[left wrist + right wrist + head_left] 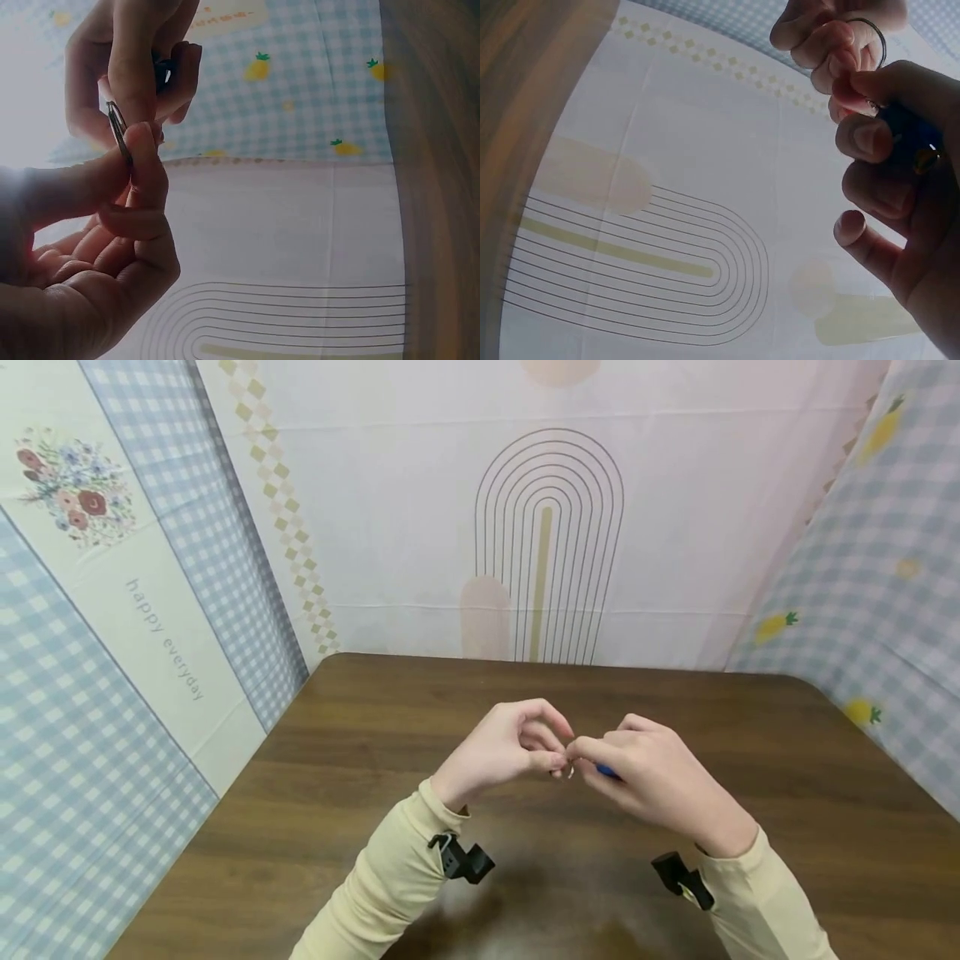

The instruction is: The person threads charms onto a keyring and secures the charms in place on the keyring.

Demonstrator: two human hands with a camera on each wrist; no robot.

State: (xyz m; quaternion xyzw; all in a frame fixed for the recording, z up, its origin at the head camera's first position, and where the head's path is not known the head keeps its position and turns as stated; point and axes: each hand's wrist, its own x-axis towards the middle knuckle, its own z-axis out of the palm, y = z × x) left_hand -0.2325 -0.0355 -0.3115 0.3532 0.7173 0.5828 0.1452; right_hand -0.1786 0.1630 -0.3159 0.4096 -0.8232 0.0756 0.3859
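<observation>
Over the table, both hands meet at a thin metal split ring [118, 131]. My left hand [504, 745] pinches the ring's edge between thumb and index fingertip, its other fingers curled in behind. The ring also shows as a dark arc [883, 46] in the right wrist view. My right hand [654, 768] grips a shiny blue keychain piece [906, 136] with a small yellow spot, fingers curled round most of it. Its thumb and index fingertip are right at the ring, close to the left fingertips. The blue piece's full shape is hidden by the fingers.
The brown wooden table [315, 827] spreads beneath both hands. A white patterned cloth [405, 527] hangs along its far edge, with blue checked cloths at the left [247, 610] and right [862, 610]. Each sleeve cuff carries a black wrist camera [461, 860].
</observation>
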